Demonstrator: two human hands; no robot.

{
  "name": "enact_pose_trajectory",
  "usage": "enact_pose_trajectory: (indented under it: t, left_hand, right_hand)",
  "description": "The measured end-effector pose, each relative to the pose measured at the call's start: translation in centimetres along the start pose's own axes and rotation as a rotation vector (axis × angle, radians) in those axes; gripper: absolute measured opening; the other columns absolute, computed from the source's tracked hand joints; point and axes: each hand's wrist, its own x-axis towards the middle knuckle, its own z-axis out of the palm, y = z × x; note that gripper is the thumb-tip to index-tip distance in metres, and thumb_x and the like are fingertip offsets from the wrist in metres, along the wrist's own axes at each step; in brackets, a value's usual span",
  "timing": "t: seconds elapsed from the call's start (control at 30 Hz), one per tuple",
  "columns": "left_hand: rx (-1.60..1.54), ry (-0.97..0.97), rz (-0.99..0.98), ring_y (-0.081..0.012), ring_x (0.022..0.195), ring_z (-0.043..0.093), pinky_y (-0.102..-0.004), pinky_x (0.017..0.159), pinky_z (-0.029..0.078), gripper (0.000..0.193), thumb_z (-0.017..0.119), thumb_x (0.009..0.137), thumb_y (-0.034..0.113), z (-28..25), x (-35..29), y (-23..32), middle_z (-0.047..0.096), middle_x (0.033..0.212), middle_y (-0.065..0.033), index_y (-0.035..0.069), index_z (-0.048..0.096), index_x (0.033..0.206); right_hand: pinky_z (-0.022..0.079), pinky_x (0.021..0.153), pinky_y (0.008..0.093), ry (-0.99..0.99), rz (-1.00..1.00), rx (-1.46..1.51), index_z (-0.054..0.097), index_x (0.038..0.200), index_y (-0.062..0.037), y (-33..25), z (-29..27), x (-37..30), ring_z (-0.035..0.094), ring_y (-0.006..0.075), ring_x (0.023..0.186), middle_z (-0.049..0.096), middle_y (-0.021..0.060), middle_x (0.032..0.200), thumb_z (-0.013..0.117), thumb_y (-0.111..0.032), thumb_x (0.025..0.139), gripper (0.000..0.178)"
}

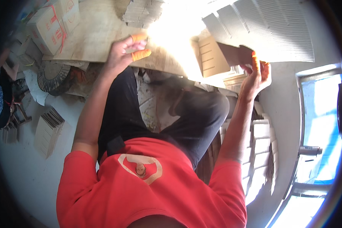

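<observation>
My left hand (127, 53) hovers above the pale wooden tabletop (95, 41) near its front edge. Orange finger covers sit on two of its digits, which are spread with nothing between them. On the right, my right hand (257, 76) pinches the outer edge of a dark brown cardboard piece (233, 54); one orange finger cover shows. Directly left of that piece stands a tan slotted cardboard divider (211, 57), with more thin pieces (235, 78) stacked below it. Strong glare washes out the tabletop between my hands.
White cartons with red print (45, 28) stand at the far left. A large slotted corrugated sheet (266, 30) lies at the far right. Slotted dividers (48, 131) are piled on the floor at left, beside a round ribbed wheel (51, 78). More stacked cardboard (260, 142) stands by my right arm.
</observation>
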Motion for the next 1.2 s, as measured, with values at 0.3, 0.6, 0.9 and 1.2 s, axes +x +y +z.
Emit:
enact_pose_trajectory:
  t: [0.3,0.6,0.9,1.2]
  left_hand:
    - [-0.07,-0.055,1.408,-0.0138,0.094,0.061,-0.0293,0.086,0.049,0.048,0.076,0.073,0.008,-0.3,0.8,23.2,0.065,0.101,-0.0083,0.004,0.06,0.118]
    - [0.949,-0.092,0.594,-0.0131,0.096,0.06,-0.0289,0.086,0.049,0.046,0.073,0.075,0.011,5.0,12.7,3.3,0.064,0.105,-0.0067,0.006,0.06,0.119]
    - [1.107,-0.262,0.435,-0.0124,0.098,0.06,-0.0284,0.086,0.049,0.044,0.07,0.078,0.014,5.3,15.0,-0.7,0.063,0.108,-0.005,0.008,0.059,0.121]
    - [1.075,-0.221,0.469,-0.0117,0.101,0.059,-0.028,0.086,0.048,0.043,0.067,0.081,0.018,2.9,14.2,3.1,0.062,0.111,-0.0034,0.01,0.058,0.122]
  right_hand:
    - [0.056,0.051,0.0255,0.115,0.059,-0.064,0.065,0.093,-0.0021,6.9,-0.6,1.8,0.058,0.0065,0.068,0.063,0.0023,0.082,0.068,-0.018,0.086,0.017]
    - [0.055,0.055,0.0278,0.082,0.224,0.071,0.061,0.09,-0.004,13.5,3.9,0.7,0.06,0.0127,0.069,0.06,0.003,0.082,0.059,-0.014,0.09,0.01]
    - [0.057,0.046,0.0316,0.227,0.315,0.13,0.062,0.098,-0.0037,14.6,3.9,5.6,0.069,0.0208,0.07,0.069,0.0131,0.091,0.065,-0.022,0.087,0.022]
    - [0.059,0.051,0.0302,0.338,0.307,0.16,0.063,0.093,-0.0028,18.1,2.5,6.3,0.064,0.0149,0.067,0.063,0.0066,0.082,0.07,-0.017,0.085,0.018]
